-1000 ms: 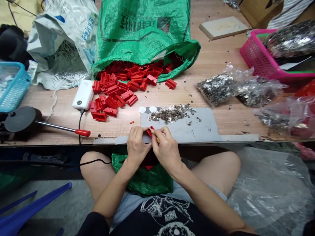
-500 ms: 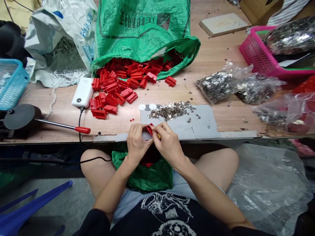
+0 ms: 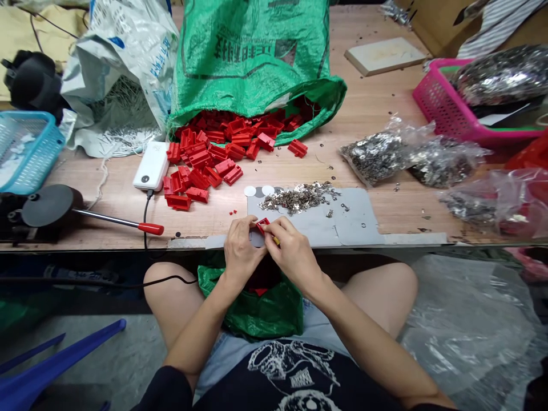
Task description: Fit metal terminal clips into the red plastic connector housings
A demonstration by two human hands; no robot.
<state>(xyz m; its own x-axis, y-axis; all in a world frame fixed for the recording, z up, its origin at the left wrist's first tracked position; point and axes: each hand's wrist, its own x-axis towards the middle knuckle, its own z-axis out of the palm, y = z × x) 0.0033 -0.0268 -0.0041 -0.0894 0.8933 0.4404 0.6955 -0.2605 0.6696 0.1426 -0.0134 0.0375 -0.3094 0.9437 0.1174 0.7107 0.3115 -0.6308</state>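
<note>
L hand [image 3: 242, 246] nearly closed, thumb and fingers round a small red part [image 3: 262, 225] at the near-L edge of the gray mat [image 3: 357, 220]. R hand [image 3: 291, 248] closed, fingertips on the same part, w/ a yellow item [image 3: 276, 241] in its grip; item mostly hidden, type unclear. Metal pcs [image 3: 297, 197] heaped on the mat's far-L area. Red pcs [image 3: 199, 162] piled on the surface [image 3: 222, 214], far-L of the mat, by the mouth of a green sack [image 3: 257, 57]. White pwr bank [image 3: 151, 166] L of the mat; clear bags [image 3: 377, 154] of metal bits far-R of it.
</note>
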